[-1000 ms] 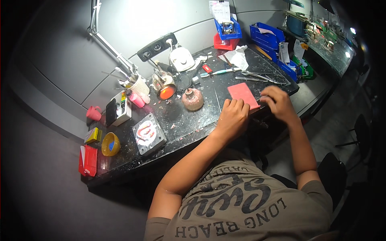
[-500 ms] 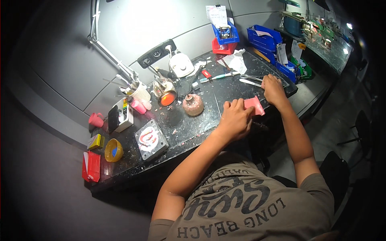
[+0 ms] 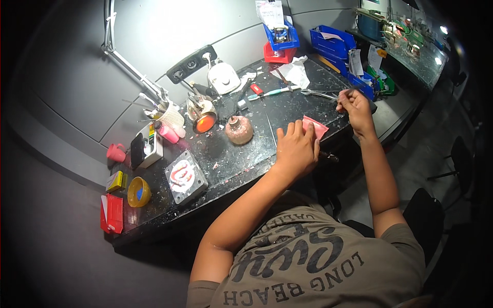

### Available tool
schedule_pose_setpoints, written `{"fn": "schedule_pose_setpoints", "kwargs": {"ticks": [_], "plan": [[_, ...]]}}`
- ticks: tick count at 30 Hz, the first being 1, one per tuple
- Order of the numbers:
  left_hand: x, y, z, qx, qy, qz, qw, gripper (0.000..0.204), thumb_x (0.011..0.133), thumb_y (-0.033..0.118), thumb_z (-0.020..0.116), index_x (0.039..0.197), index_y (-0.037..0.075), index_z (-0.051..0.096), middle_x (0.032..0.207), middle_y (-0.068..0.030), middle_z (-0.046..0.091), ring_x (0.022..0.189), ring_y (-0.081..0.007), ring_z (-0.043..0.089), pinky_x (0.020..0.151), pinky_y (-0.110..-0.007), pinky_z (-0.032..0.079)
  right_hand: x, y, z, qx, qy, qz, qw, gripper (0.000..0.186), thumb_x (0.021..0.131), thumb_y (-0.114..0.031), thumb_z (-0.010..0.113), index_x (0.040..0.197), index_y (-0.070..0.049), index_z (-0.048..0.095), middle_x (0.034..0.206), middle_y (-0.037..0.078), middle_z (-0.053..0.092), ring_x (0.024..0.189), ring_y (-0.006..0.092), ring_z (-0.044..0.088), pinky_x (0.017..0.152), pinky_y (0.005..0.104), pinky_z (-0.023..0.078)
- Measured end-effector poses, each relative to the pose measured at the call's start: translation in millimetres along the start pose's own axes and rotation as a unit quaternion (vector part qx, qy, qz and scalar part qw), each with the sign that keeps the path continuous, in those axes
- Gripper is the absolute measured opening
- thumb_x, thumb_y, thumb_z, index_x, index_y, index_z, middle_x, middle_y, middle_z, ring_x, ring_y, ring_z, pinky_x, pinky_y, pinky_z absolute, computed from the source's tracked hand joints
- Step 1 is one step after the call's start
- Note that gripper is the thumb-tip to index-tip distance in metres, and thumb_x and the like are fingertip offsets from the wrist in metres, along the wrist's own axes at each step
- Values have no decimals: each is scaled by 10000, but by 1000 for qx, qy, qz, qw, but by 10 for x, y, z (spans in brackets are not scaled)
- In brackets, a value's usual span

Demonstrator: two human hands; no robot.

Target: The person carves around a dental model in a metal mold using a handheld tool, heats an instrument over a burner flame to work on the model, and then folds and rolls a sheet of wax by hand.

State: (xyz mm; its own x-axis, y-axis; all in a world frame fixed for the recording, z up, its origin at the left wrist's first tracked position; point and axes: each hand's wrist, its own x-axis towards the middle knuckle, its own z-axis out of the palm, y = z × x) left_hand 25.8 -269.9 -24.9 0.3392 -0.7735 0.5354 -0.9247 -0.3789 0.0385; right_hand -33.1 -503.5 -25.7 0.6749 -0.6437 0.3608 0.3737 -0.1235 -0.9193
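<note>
Now, left hand (image 3: pixel 295 149): being pressed flat, fingers spread, on the pink sheet (image 3: pixel 314 126) at the worktop (image 3: pixel 231 159) front edge.
Right hand (image 3: pixel 354 107): being lifted off the sheet since earlier, fingertips pinched together; anything pinched cannot be told.

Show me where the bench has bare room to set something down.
Barest patch: between the round brown pot, the square tile and the left hand. A smaller gap lies between that hand and the scissors. The back row by the lamp base and blue bins is crowded.
</note>
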Motion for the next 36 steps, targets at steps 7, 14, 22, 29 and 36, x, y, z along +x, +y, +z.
{"fn": "schedule_pose_setpoints", "kwargs": {"ticks": [7, 14, 22, 29, 36], "plan": [[-35, -13, 123, 7, -16, 2, 1000, 562, 1026, 371, 510, 1441, -7, 535, 1519, -224, 495, 1420, -363, 464, 1112, -670, 304, -395, 81, 253, -79, -93, -134, 983, 111, 997, -53, 666, 1080, 22, 671, 959, 85, 733, 848, 127, 725, 753, 279, 590], [-69, 8, 127, -13, -29, -15, 999, 565, 1042, 355, 490, 1457, -27, 499, 1498, -233, 507, 1428, -371, 461, 1136, -715, 272, -556, -222, 354, -261, -126, -246, 925, 189, 931, -50, 703, 1105, 17, 737, 1056, 169, 773, 977, 269, 763, 870, 355, 579], [-74, -12, 163, -31, -13, -5, 999, 554, 1038, 344, 504, 1407, -68, 543, 1452, -237, 559, 1396, -361, 498, 1116, -666, 325, -537, -108, 345, -277, -171, -307, 894, 206, 920, -42, 707, 1113, 16, 751, 1101, 178, 766, 1033, 323, 745, 926, 380, 552], [-64, -2, 163, -36, -15, -7, 999, 561, 1037, 342, 505, 1407, -77, 544, 1463, -245, 564, 1382, -358, 513, 1126, -612, 349, -539, -40, 347, -291, -156, -330, 884, 211, 928, -51, 695, 1123, 9, 747, 1102, 175, 763, 1040, 327, 738, 917, 382, 539], [-57, -21, 165, -34, -20, -3, 999, 560, 1036, 341, 505, 1408, -75, 544, 1466, -242, 561, 1374, -356, 518, 1127, -603, 355, -524, -58, 384, -313, -161, -326, 877, 205, 940, -71, 681, 1121, 3, 744, 1096, 162, 762, 1021, 324, 734, 882, 383, 532]]}}
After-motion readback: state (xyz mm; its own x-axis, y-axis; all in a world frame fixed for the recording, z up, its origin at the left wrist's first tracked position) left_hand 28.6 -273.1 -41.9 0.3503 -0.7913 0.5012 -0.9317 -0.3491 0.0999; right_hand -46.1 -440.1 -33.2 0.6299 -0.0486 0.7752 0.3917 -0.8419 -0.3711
